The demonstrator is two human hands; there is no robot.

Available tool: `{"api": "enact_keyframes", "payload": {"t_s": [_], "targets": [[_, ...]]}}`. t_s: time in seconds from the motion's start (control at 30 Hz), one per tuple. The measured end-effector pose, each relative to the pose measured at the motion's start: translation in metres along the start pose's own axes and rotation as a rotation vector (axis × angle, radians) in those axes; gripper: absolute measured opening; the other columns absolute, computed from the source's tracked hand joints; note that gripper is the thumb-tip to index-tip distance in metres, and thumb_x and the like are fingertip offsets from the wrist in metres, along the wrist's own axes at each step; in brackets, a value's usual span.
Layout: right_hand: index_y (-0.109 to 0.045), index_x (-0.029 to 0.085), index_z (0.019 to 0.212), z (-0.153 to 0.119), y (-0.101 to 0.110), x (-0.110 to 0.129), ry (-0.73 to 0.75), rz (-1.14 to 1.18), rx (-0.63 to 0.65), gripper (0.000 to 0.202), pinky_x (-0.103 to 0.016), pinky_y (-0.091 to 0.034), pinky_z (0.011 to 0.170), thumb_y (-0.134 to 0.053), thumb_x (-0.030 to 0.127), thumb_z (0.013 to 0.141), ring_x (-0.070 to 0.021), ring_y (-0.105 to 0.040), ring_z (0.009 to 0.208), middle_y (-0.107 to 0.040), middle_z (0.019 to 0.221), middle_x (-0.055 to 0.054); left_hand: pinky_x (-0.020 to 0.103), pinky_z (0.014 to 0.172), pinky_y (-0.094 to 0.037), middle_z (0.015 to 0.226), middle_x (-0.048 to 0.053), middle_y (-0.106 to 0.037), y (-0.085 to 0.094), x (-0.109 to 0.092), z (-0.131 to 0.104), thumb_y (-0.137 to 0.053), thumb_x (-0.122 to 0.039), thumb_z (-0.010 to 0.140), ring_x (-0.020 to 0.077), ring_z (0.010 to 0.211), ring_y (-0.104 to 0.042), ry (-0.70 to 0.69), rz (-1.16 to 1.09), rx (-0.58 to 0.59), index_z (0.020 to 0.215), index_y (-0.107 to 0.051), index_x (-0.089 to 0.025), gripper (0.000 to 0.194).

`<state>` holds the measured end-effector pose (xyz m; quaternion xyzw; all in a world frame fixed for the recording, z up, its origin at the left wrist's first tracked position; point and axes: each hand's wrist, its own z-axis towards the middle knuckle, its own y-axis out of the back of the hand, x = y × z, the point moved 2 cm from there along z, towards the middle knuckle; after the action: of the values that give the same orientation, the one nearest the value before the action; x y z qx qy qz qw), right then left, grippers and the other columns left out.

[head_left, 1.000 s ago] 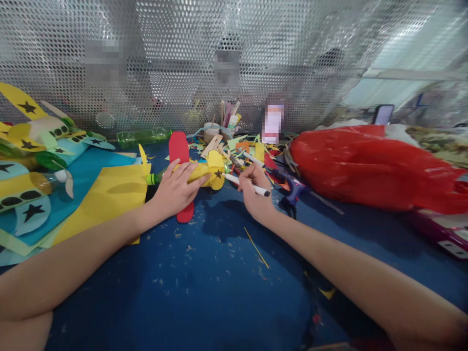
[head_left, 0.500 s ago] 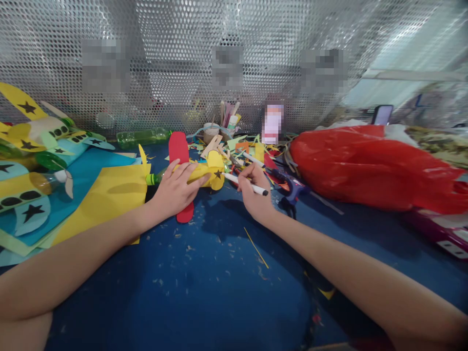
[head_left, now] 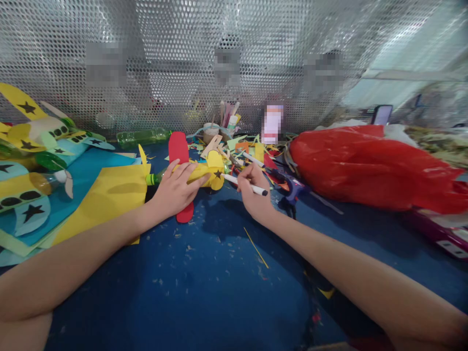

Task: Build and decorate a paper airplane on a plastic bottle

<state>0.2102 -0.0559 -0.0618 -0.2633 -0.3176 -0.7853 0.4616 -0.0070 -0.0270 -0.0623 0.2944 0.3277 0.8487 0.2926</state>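
Observation:
A toy airplane made from a plastic bottle lies on the blue table, with a yellow paper body, red wings and a green cap end pointing left. Across its body rests my left hand, fingers curved over and gripping it. A black star marks the yellow tail piece. Pinched in my right hand is a white marker; its tip is at the star, though whether it touches the paper is too small to tell. Yellow paper lies just left of the airplane.
Finished bottle airplanes and blue paper fill the left side. Paper scraps and a glue gun lie beyond my right hand. A red plastic bag bulges at the right. A green bottle lies at the back.
The marker tip has shifted very slightly left, closer to the star. My left hand and the airplane stay where they were.

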Motion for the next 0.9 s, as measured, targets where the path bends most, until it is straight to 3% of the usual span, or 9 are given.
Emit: {"api": "enact_keyframes", "payload": {"t_s": [0.9], "targets": [[-0.042, 0.024, 0.072, -0.0004, 0.0002, -0.0033, -0.010, 0.003, -0.004, 0.013, -0.030, -0.035, 0.055, -0.046, 0.015, 0.080, -0.0119, -0.043, 0.056, -0.046, 0.063, 0.005, 0.053, 0.109, -0.036, 0.130, 0.014, -0.059, 0.0011, -0.0004, 0.0008, -0.051, -0.024, 0.095, 0.0285, 0.119, -0.056, -0.021, 0.031, -0.031, 0.133, -0.060, -0.028, 0.038]]}}
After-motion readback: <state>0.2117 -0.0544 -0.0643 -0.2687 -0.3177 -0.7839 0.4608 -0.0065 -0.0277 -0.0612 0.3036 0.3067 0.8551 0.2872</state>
